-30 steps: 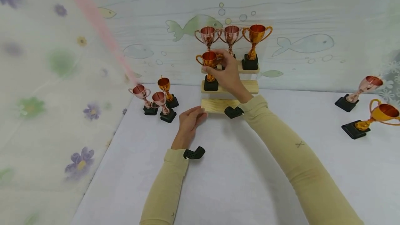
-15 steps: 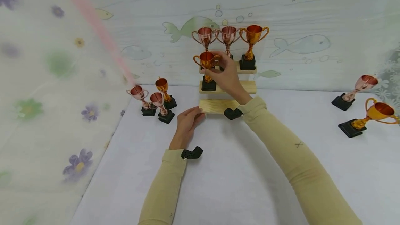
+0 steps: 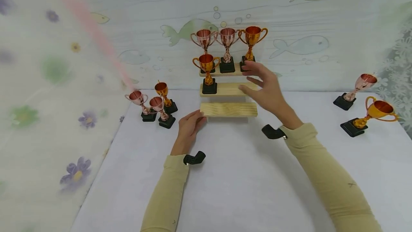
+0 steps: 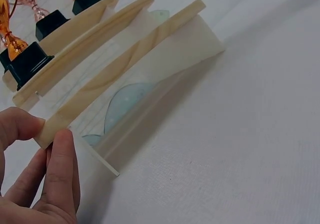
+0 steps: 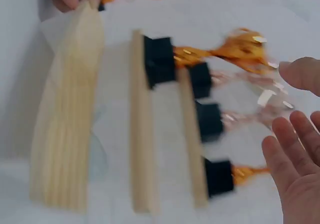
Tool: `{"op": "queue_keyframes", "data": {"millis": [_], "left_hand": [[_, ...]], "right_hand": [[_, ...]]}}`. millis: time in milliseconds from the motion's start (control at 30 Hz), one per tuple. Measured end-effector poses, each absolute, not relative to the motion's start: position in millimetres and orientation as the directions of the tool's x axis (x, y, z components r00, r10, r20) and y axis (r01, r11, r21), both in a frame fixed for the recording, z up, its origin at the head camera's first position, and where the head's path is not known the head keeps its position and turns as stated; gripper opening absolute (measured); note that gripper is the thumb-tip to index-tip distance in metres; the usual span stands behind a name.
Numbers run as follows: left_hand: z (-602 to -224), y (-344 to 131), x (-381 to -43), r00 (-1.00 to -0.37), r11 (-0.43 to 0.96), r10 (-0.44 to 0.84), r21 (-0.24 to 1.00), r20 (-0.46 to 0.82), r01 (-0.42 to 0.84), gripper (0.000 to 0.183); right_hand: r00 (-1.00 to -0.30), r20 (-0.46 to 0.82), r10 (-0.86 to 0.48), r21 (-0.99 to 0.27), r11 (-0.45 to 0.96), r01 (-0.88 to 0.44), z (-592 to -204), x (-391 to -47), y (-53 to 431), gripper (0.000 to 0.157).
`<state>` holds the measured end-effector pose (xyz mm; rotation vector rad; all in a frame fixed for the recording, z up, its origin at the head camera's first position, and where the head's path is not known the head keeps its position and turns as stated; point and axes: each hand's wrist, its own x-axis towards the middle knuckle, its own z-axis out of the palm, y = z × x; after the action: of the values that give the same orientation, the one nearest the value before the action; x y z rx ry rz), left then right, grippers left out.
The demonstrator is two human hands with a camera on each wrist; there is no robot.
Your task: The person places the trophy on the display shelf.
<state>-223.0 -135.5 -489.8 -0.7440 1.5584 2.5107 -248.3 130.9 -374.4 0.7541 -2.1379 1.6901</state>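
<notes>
Left of the left fingers, bunched on the desk: outer rose-gold trophy, nearer rose-gold trophy, gold trophy behind. Upright, probably parked there to stay within reach.

Left hand: thumb and fingers pinch the left end of the lowest wooden board, likely steadying the stepped stand. Beyond those fingers, the gold trophy on the middle board stands upright at the left end of the middle wooden board, presumably leaving the rest of that board for more. Behind it on the top wooden board, a row: left rose-gold trophy, middle rose-gold trophy, right gold trophy.

Right hand: fingers spread, holding nothing, in front of the row's right end.

Well right of the right fingers, on the desk: far rose-gold trophy, near gold trophy. Their lean may be lens stretch.

Hidden: top-left base partly behind the middle-board trophy; right gold base partly behind the right fingers. Left wrist view crops the cups off. Right wrist view blurred; contact between right fingers and any trophy: can't tell.
</notes>
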Motion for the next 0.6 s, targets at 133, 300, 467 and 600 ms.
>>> {"op": "queue_keyframes", "data": {"millis": [133,300,467,600], "left_hand": [[-491,-137,-223,-0.877,-0.484,-0.173,0.815,-0.447,-0.320,0.038],[-491,-137,-222,-0.876,-0.474,-0.179,0.819,-0.449,-0.323,0.038],[-490,-136,-222,-0.878,-0.472,-0.171,0.820,-0.447,-0.325,0.040],[-490,-134,-223,-0.877,-0.482,-0.168,0.813,-0.450,-0.325,0.040]], "right_hand": [[-0.744,0.664,-0.075,-0.720,0.207,-0.663,-368,-226,183,0.056],[-0.662,0.732,0.159,-0.670,0.339,-0.660,-370,-203,253,0.047],[-0.584,0.723,0.368,-0.681,0.523,-0.513,-371,-176,301,0.039],[-0.573,0.652,0.496,-0.714,0.657,-0.243,-389,-159,335,0.046]]}}
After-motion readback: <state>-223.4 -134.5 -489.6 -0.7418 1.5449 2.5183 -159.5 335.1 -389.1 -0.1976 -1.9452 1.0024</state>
